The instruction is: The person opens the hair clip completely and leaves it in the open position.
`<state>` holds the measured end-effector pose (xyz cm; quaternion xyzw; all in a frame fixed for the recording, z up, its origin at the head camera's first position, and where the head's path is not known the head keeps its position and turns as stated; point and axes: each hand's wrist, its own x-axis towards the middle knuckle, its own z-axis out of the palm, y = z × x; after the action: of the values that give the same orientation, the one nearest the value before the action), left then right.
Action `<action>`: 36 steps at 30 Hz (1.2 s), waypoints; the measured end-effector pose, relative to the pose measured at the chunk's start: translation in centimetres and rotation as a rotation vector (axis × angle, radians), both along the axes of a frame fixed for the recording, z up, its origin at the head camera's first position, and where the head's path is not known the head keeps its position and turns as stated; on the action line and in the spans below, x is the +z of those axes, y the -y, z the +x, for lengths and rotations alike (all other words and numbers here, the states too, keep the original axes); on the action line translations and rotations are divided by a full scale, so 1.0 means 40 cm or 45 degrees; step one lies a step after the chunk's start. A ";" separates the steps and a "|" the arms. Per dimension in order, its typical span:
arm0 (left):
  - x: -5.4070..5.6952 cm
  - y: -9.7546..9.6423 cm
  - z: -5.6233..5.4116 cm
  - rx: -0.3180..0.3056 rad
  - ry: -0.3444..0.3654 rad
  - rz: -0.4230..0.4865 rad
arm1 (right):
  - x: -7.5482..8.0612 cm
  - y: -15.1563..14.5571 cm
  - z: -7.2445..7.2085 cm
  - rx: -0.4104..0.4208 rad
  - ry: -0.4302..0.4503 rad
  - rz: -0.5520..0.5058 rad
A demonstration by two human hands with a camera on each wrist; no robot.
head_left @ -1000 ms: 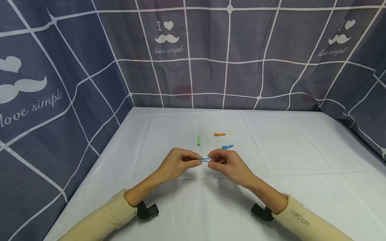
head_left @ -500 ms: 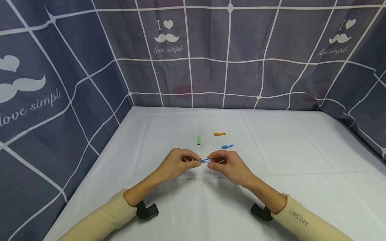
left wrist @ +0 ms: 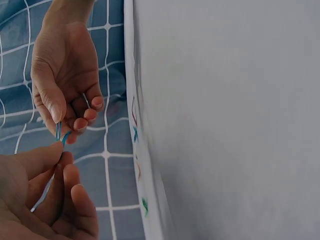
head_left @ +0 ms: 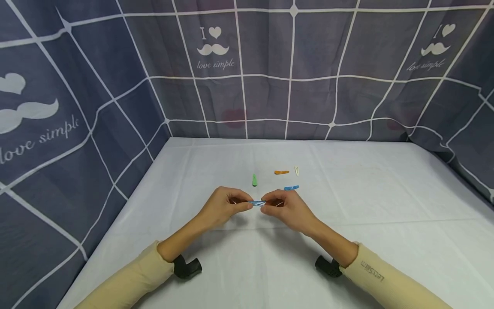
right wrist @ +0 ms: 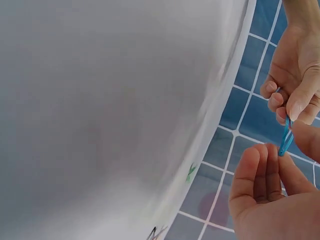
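The blue hair clip (head_left: pixel 257 203), pinched at opposite ends by the left hand (head_left: pixel 225 208) and right hand (head_left: pixel 287 210) above the white table (head_left: pixel 355 193), could spring free if either pinch slackens.

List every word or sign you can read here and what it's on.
"I", a heart, a moustache, "love simple": twice on the back cloth.
"love simpl…": on the left cloth, below a moustache and a heart, its end lost at a fold.
Dark lettering on the right sleeve: too blurred to read surely.
Held blue clip: too small to show any text.
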<state>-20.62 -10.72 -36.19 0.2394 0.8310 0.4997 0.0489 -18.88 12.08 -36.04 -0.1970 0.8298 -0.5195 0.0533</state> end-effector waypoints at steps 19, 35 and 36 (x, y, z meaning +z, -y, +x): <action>-0.043 0.065 -0.112 0.060 0.191 -0.081 | -0.037 0.100 -0.134 -0.038 -0.021 0.268; -0.067 0.062 -0.126 0.062 0.124 -0.156 | -0.055 0.113 -0.148 -0.049 -0.010 0.387; -0.068 0.061 -0.126 0.071 0.115 -0.161 | -0.057 0.114 -0.149 -0.049 -0.010 0.391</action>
<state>-25.66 -13.15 -38.92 0.1898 0.8643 0.4576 0.0873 -24.86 7.54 -38.32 -0.1725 0.9033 -0.3865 0.0697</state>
